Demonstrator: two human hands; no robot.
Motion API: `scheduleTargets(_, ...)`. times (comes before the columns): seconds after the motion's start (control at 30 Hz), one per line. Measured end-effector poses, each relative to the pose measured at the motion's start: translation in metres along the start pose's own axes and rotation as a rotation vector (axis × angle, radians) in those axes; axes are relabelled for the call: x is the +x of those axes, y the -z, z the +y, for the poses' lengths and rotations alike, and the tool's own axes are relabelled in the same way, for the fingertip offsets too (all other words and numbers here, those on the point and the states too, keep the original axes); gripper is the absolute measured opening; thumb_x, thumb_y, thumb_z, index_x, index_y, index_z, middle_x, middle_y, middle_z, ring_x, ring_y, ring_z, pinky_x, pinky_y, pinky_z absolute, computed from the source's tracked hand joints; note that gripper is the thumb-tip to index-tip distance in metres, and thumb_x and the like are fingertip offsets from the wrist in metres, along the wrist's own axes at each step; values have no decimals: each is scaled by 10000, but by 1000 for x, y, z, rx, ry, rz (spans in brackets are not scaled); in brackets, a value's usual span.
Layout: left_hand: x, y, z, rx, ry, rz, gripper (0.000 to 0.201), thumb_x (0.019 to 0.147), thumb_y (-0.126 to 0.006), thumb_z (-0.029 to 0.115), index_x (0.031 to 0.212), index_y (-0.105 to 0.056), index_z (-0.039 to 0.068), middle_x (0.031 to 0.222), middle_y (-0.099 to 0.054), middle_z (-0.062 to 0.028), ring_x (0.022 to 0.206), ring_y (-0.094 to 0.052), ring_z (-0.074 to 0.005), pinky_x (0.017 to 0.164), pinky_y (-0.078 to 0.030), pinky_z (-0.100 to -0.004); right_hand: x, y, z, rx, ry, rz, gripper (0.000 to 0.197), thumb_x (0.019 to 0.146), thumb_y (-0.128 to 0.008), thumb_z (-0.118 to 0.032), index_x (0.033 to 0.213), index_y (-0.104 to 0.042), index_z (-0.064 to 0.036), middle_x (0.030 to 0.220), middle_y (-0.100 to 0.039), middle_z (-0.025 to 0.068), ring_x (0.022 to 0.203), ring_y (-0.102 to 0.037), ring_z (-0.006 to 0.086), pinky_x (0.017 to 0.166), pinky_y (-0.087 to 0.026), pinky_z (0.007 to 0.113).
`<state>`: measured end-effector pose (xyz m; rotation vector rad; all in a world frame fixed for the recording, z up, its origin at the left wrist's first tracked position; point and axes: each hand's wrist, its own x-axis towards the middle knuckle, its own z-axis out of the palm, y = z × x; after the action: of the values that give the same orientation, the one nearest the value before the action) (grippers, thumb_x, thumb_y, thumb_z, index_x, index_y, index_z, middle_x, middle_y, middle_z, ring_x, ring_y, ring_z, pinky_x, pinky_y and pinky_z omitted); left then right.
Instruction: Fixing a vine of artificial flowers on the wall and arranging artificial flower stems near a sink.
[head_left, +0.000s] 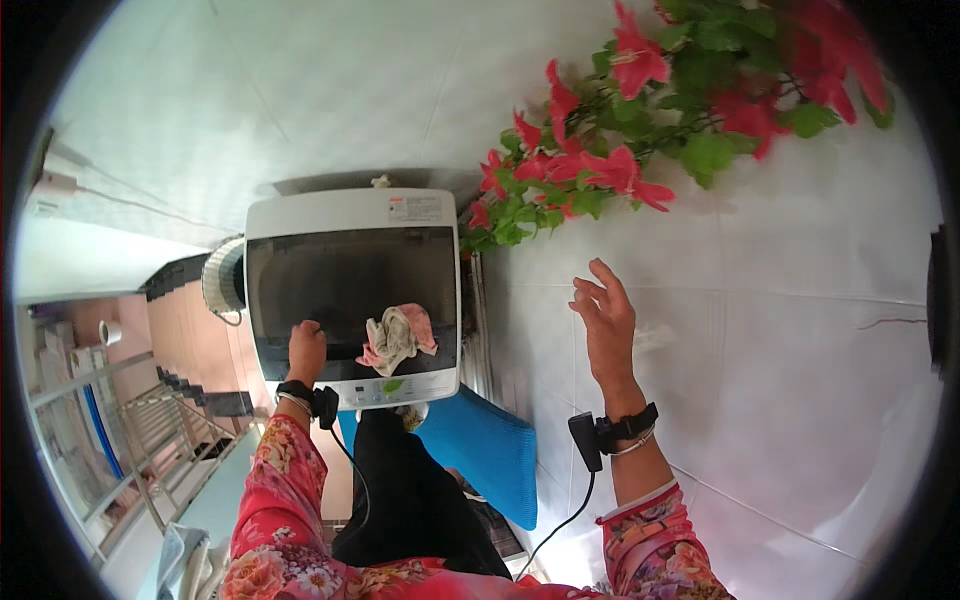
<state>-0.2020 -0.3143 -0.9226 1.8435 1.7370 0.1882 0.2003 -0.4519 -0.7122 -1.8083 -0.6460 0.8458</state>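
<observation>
Crumpled soft cloth in pink and greyish white, resting on the front right part of the dark, see-through lid of a white top-loading washing machine; whether it is one piece or two cannot be told. The left hand, just beside it, is curled narrow with its back upward, hiding any contents. The right hand, well apart before the pale tiled wall, has loosely bent, parted fingers and visibly holds nothing. Good handling of so loose a bundle would likely mean gathering both colours in one grip, lest a fold trail. Containers: the machine's lid is down, its drum not discernible; beside it stands a round, pale ribbed basket, its contents hidden.
</observation>
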Motion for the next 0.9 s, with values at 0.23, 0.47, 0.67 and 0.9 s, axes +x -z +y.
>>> scheduleTargets(0.23, 7, 1, -75, 215, 97, -71, 218, 747, -615, 206, 891, -568, 50, 956, -535, -203, 911, -521, -409, 797, -435, -476, -18, -42, 59, -22, -16, -35, 419, 882, -556, -173, 1235, -439, 20, 1318, -400, 124, 1078, -513, 198, 817, -482, 319)
scheduleTargets(0.47, 19, -6, -103, 371, 209, -186, 334, 721, -677, 281, 918, -552, 42, 1027, -515, -168, 1021, -473, -373, 823, -423, -488, -26, -77, 95, -62, -20, -45, 322, 864, -556, -117, 1157, -512, 8, 1323, -403, 127, 1049, -528, 186, 784, -500, 293)
scheduleTargets(0.67, 24, 7, -99, 471, 108, -191, 448, 691, -705, 326, 983, -534, 32, 1054, -506, -158, 1044, -464, -358, 818, -423, -482, -30, -100, 110, -99, -23, -67, 325, 863, -556, -109, 1167, -511, 1, 1297, -432, 125, 1042, -531, 179, 786, -499, 280)
scheduleTargets(0.9, 57, -1, -34, 27, -354, -11, 166, 740, -597, 187, 729, -588, 22, 766, -576, -161, 784, -540, -351, 679, -439, -441, 7, -98, 76, -9, 43, -56, 425, 864, -544, -89, 1267, -426, -30, 1287, -438, 120, 1038, -525, 182, 798, -488, 284)
